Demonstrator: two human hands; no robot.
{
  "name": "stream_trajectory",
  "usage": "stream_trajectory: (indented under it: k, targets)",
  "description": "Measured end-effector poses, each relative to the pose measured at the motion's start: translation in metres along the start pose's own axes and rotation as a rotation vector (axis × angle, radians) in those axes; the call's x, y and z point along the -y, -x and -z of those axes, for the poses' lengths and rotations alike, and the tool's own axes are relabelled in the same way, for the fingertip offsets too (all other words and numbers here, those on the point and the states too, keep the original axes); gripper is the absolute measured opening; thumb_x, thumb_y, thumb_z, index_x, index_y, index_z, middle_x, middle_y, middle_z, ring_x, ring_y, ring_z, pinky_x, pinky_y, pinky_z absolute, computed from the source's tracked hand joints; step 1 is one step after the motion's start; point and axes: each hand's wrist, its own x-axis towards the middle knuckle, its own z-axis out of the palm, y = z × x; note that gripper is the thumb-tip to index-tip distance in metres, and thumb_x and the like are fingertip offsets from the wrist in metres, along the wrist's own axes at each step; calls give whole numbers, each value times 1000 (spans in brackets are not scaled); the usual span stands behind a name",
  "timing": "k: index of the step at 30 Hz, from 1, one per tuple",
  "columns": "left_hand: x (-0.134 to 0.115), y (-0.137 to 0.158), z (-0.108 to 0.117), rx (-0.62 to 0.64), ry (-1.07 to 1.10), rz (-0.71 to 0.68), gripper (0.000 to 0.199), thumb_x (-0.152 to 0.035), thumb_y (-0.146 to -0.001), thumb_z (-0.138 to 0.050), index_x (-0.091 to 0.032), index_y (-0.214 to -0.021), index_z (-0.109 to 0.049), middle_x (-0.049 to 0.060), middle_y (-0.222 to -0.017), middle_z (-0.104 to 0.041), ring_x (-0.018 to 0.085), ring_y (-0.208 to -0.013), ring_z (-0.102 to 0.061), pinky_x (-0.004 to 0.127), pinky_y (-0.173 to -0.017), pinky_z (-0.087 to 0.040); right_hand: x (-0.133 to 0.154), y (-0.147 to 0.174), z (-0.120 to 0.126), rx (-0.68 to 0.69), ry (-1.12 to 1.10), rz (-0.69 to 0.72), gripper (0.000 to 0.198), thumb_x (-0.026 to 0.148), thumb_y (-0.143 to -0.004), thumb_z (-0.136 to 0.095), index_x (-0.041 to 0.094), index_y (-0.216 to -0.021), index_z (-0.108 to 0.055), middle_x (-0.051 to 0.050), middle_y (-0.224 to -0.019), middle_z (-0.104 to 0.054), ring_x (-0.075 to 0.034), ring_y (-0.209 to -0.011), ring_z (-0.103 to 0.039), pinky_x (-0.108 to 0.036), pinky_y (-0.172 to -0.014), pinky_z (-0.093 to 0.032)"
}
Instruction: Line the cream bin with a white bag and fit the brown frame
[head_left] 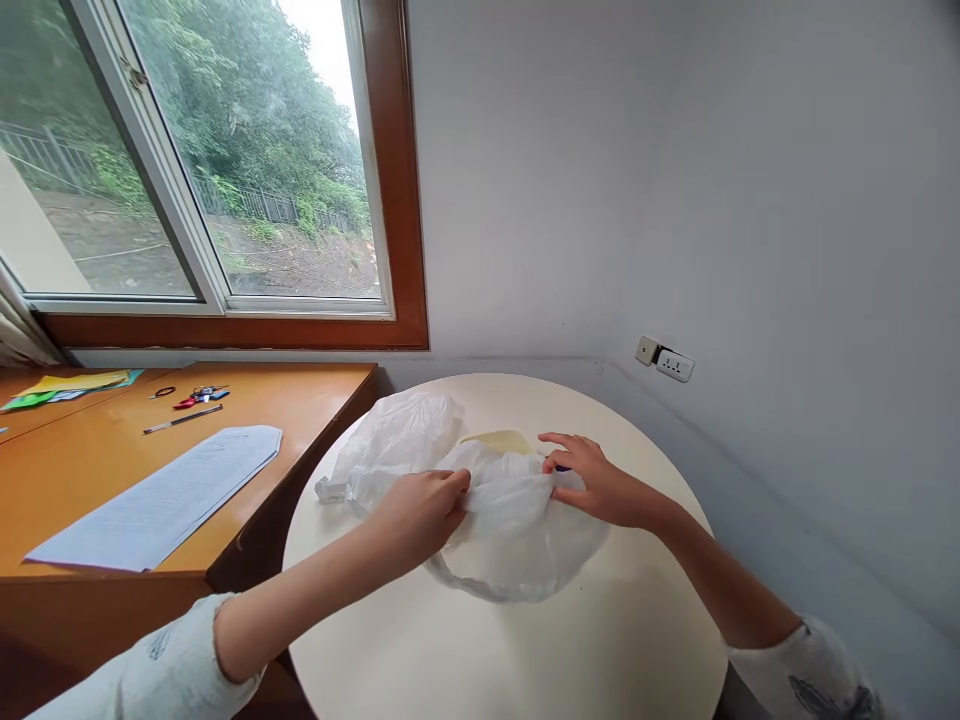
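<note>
A translucent white plastic bag (pixel 510 505) lies bunched up on the round cream table (pixel 600 640). My left hand (pixel 427 505) is closed, pinching the bag's gathered edge on the left. On the other side, my right hand (pixel 592 480) has its thumb and curved index finger about the same edge, with another finger held out above. The edge runs taut between the two hands. Behind the bag shows part of a pale yellow thing (pixel 501 440), mostly covered, so its kind is unclear. A small dark blue bit peeks out by the right fingers.
More crumpled white plastic (pixel 405 435) lies at the table's back left. A brown desk (pixel 315 390) beside it bears printed papers (pixel 161 495), a pen (pixel 182 419), a cluster of small red and blue things (pixel 201 396) and coloured sheets (pixel 79 383). Walls bound the back and right.
</note>
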Motion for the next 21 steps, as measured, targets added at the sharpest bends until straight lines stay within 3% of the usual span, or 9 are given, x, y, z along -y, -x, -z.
stream_trajectory:
  k: [3, 6, 8, 10, 13, 15, 18, 21]
  targets:
    - [0, 0, 18, -111, 145, -5, 13, -24, -80, -40, -21, -68, -46, 2, -71, -56, 16, -60, -51, 27, -52, -35, -3, -8, 7, -73, -218, -16, 19, 42, -82, -47, 26, -85, -57, -2, -131, -45, -25, -120, -40, -41, -94, -35]
    - [6, -6, 32, -266, 314, -20, 17, -33, -81, -41, -22, -75, -52, 4, -84, -56, 18, -72, -52, 30, -62, -42, -6, -22, 12, -191, -450, -20, 20, 43, -82, -48, 24, -84, -55, -3, -106, -60, -20, -95, -56, -33, -78, -43]
    - [12, -17, 37, -346, 414, -4, 18, -35, -81, -42, -22, -79, -54, 4, -91, -55, 19, -80, -52, 31, -68, -42, -9, -35, 11, -285, -555, -58, 22, 45, -80, -49, 24, -83, -54, -2, -89, -63, -17, -76, -57, -28, -65, -43]
    - [19, -32, 35, -386, 536, 35, 19, -38, -81, -42, -22, -77, -52, 3, -84, -54, 18, -77, -52, 29, -64, -41, -14, -50, 8, -376, -597, -118, 25, 48, -78, -50, 23, -82, -53, 0, -76, -61, -15, -62, -54, -25, -55, -40]
    - [33, -58, 24, -369, 798, 123, 22, -41, -80, -42, -21, -72, -45, -3, -64, -47, 12, -56, -44, 22, -48, -32, -27, -73, 2, -481, -518, -165, 28, 50, -78, -49, 24, -83, -54, 1, -67, -59, -14, -55, -50, -24, -51, -36]
    - [43, -75, 13, -337, 938, 201, 23, -43, -77, -43, -21, -72, -43, -6, -57, -43, 9, -46, -36, 20, -42, -25, -37, -89, -2, -546, -388, -153, 27, 49, -78, -48, 23, -80, -54, -1, -73, -61, -16, -63, -53, -25, -57, -37]
    - [60, -98, -2, -324, 979, 249, 23, -43, -74, -46, -20, -72, -42, -8, -52, -40, 7, -42, -31, 19, -41, -24, -52, -112, -8, -565, -188, -185, 26, 47, -80, -46, 23, -79, -55, -4, -84, -64, -19, -78, -57, -28, -65, -38]
    - [76, -117, -15, -320, 939, 263, 22, -40, -70, -50, -19, -71, -44, -8, -50, -40, 7, -42, -32, 19, -42, -24, -66, -131, -14, -502, -77, -266, 24, 47, -81, -45, 24, -80, -55, -5, -86, -64, -21, -81, -57, -29, -65, -36]
